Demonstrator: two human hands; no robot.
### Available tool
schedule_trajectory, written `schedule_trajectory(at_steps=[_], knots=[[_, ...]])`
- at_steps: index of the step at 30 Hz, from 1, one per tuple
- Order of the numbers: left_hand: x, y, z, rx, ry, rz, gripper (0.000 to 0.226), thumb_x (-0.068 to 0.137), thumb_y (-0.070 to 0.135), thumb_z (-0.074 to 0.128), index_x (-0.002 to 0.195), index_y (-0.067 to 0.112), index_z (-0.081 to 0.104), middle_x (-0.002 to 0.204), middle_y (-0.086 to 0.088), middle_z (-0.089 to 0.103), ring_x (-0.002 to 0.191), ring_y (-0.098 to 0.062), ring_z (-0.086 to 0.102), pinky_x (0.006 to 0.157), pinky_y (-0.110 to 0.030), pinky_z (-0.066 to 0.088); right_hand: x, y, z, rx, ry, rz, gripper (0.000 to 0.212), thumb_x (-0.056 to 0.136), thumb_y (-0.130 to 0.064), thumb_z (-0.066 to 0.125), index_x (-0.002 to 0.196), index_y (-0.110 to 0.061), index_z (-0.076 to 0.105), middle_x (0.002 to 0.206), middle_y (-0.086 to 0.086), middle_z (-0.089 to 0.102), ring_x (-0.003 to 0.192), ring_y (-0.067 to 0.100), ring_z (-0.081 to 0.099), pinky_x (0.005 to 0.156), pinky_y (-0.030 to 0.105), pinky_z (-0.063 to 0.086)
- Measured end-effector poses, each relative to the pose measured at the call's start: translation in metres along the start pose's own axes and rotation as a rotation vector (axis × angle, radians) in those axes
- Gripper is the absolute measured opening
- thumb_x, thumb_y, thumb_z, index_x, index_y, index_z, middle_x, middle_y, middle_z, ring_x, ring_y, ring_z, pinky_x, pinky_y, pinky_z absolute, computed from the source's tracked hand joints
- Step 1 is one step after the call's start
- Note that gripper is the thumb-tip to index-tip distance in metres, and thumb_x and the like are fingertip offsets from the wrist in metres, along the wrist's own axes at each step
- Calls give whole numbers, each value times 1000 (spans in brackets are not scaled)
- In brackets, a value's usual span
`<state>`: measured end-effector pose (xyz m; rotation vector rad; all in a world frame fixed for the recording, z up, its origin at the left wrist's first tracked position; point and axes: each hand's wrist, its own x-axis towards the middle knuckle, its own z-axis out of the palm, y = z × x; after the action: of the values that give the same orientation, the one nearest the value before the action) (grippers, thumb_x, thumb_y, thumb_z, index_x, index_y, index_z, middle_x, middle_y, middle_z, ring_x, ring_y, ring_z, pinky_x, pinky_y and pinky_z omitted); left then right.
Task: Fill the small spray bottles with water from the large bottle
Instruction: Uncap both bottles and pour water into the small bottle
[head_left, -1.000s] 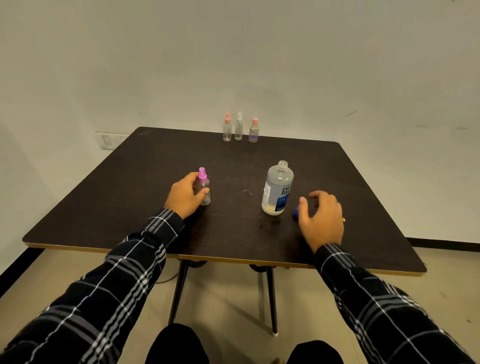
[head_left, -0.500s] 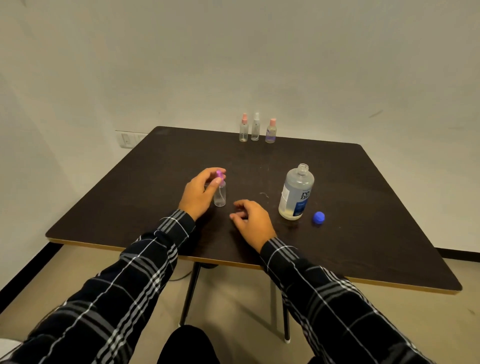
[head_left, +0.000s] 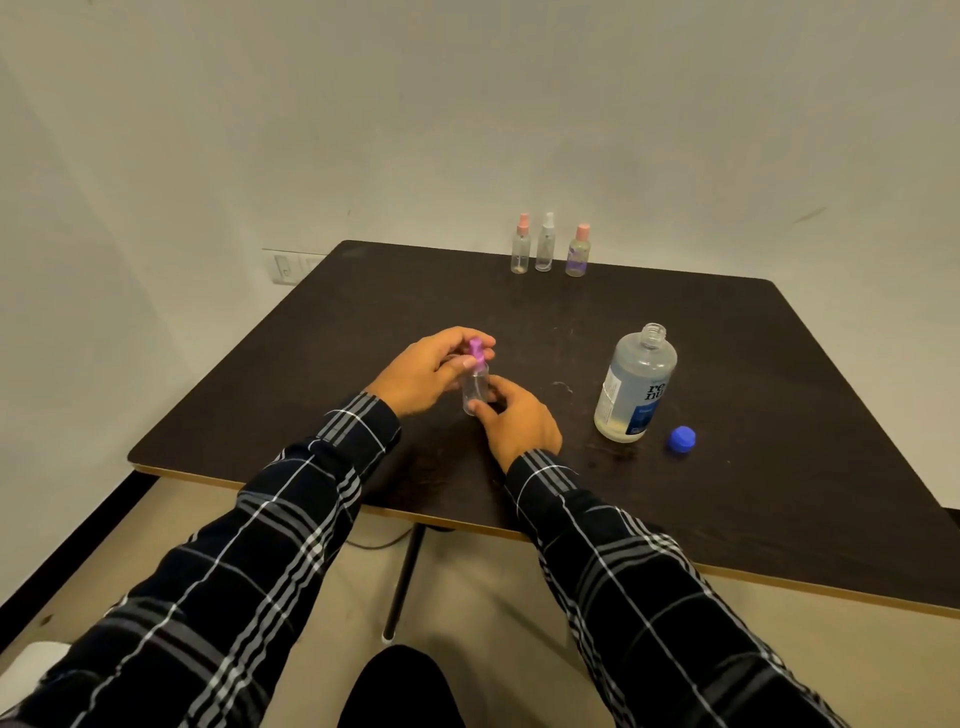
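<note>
With the large bottle uncapped and its blue cap just right of it, we hold the small spray bottle left of it, our right hand gripping its body and our left hand pinching its purple top, so filling seems unstarted, with three more spray bottles waiting well behind.

table cropped at right, far bottles contents indistinct

3 spray bottles line the table's far edge, the cap right of the large bottle.
</note>
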<state>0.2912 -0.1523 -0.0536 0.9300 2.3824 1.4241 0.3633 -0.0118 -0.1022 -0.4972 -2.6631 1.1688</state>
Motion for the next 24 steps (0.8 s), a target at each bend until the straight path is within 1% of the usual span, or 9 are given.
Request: schedule_trajectory(at_steps=[8,12,15,17,18,19,21,22,24], knots=[[-1,-4,8,97,155,49,30,101,12,57,128,23,64,120,8,70,112,-3,65,92,-29,58,-3,-5,2,-95,19,14,29,95,-44,58,125,-43,57,108,-12,68,99,15,63,72,32,44],[-1,-2,12,94,276,43,24,92,17,72,115,22,71,104,11,73,99,3,68,95,-31,57,-3,-6,5,-116,28,7,30,95,-45,58,124,-42,56,109,-12,67,100,16,63,75,34,50],[0,0,16,164,396,-2,28,80,36,82,103,26,69,90,11,69,84,-2,66,81,-30,59,-4,-6,4,-115,14,12,32,94,-46,60,125,-41,57,112,-11,67,101,15,63,76,33,50],[-2,-2,17,251,461,-34,36,79,57,74,101,31,62,84,7,60,73,-8,57,66,-30,52,-4,-5,2,-101,1,6,33,93,-46,60,126,-41,57,112,-12,67,102,14,63,75,31,47],[-3,-4,16,253,472,-20,38,82,62,67,106,32,61,86,4,58,74,-9,53,64,-31,48,-4,-5,1,-91,-1,0,32,93,-45,61,125,-41,57,111,-12,67,102,14,63,74,31,46],[-4,-5,13,208,446,14,40,87,61,62,116,33,60,93,3,58,79,-8,54,68,-29,48,-4,-4,0,-82,-1,-8,31,93,-45,61,124,-41,57,110,-13,67,101,13,62,74,30,45],[-6,-8,8,96,269,52,49,96,47,59,143,34,50,125,5,59,109,-3,57,90,-25,48,-3,-4,0,-70,-6,-16,28,93,-44,60,121,-41,58,108,-13,67,99,12,62,73,30,45],[-7,-10,6,91,166,47,55,99,39,59,150,34,41,142,8,53,124,-2,52,100,-25,44,-3,-4,0,-66,-14,-15,27,94,-44,61,120,-41,59,108,-13,67,99,13,62,73,30,45],[-7,-11,6,113,55,44,58,101,25,59,153,34,37,151,10,49,136,-3,46,110,-28,38,-3,-5,-1,-63,-27,-6,26,94,-43,61,120,-40,59,109,-12,67,100,13,62,74,31,45]])
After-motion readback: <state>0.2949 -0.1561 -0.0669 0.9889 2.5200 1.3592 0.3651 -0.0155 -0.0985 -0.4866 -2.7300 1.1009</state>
